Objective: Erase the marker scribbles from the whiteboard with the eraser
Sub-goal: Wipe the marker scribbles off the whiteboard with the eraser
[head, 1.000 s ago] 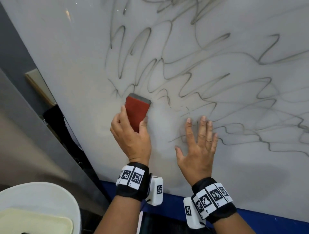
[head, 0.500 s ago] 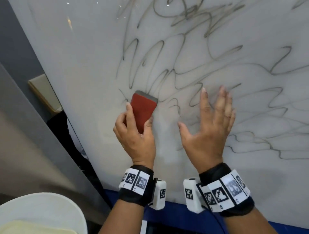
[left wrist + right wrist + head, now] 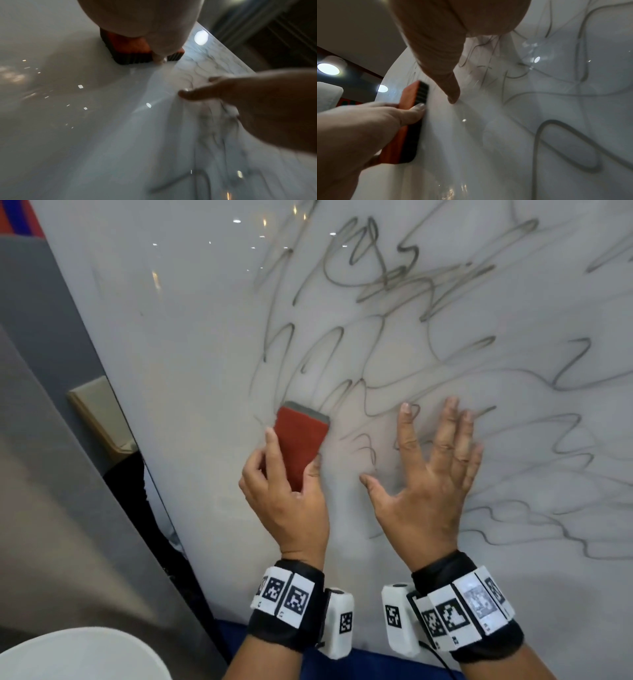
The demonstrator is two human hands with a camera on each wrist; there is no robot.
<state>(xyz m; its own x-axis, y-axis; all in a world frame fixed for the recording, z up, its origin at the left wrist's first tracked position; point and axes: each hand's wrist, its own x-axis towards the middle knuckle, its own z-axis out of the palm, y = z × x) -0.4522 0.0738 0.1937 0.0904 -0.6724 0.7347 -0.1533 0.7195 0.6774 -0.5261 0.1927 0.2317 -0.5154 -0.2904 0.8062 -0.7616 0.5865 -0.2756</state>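
Note:
A white whiteboard fills the head view, with grey marker scribbles across its upper and right part. My left hand grips a red eraser with a dark felt side, pressed flat on the board at the scribbles' lower left edge. The eraser shows edge-on in the right wrist view, a thumb curled on its side. The eraser also shows under the palm in the left wrist view. My right hand lies flat on the board with fingers spread, just right of the eraser, over scribbles.
A grey panel and a beige block stand left of the board's edge. A white rounded object sits at the bottom left. A blue strip runs under the board's lower edge.
Both hands have shifted a little up the board, the eraser with the left hand. The right hand lifted off half a second ago and lies flat with spread fingers again.

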